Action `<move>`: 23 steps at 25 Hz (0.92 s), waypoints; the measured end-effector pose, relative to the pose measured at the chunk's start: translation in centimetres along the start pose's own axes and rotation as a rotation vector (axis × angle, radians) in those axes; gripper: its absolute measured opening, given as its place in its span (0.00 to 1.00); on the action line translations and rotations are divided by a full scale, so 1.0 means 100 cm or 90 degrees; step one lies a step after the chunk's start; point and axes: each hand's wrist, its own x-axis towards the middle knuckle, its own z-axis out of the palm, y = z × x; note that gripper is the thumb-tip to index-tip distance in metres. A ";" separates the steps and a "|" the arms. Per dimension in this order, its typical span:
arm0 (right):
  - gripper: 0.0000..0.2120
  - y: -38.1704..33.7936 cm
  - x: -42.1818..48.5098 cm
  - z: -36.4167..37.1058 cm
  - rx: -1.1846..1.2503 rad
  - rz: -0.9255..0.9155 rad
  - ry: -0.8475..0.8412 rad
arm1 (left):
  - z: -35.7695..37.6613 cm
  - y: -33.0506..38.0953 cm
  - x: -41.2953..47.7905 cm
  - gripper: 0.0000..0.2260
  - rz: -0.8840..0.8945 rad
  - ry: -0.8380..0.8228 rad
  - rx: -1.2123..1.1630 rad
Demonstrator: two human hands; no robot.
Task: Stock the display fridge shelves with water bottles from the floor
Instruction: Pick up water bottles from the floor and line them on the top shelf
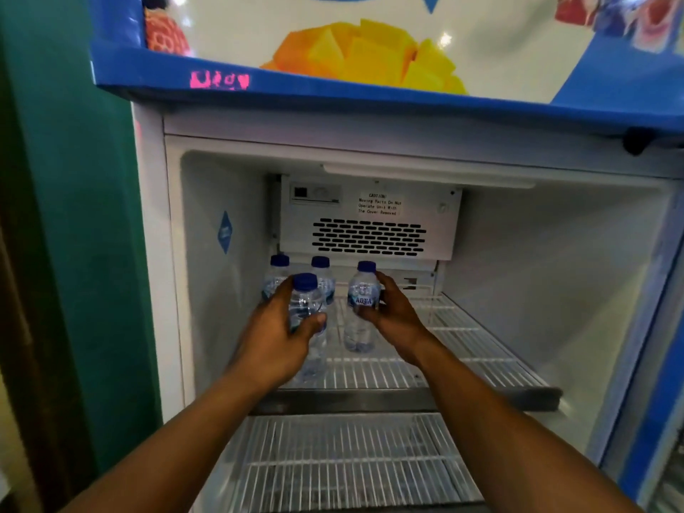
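Note:
Both my arms reach into the open display fridge over its top wire shelf [481, 349]. My left hand [274, 338] is wrapped around a clear water bottle [307, 309] with a blue cap, at the shelf's left side. My right hand [396, 312] grips a second water bottle [361, 309] with a blue label, upright near the shelf's middle. Two more blue-capped bottles [279, 272] [321, 268] stand at the back left of the shelf, partly hidden behind the left-hand bottle.
A vented fan cover [370, 235] with a caution label fills the fridge's back wall. A lower wire shelf [351, 460] lies below. A green wall [74, 253] stands to the left, the blue door edge [659, 401] to the right.

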 end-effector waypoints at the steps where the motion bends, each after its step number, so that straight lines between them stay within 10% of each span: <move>1: 0.38 0.005 -0.001 -0.001 -0.062 0.013 -0.022 | 0.002 -0.002 0.001 0.22 -0.008 -0.006 -0.002; 23: 0.33 0.029 0.004 0.006 -0.221 0.056 -0.010 | 0.015 -0.024 -0.006 0.32 -0.119 -0.106 0.103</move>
